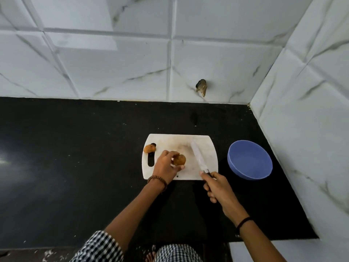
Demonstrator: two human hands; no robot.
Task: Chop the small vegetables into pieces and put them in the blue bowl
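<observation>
Left hand [165, 166] pinches a round veg [179, 160] mid-frame, right hand [217, 187] grips the knife [199, 158]. Could roll w/ fingers so close to the blade imo.

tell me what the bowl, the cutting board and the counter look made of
The bowl looks like plastic: even matte blue, thin rim, no glaze shine. The cutting board seems plastic too: white, thin, moulded handle slot, stained and scuffed surface. The counter is probably polished black stone: dark, speckled, with a soft reflection at the left.
</observation>
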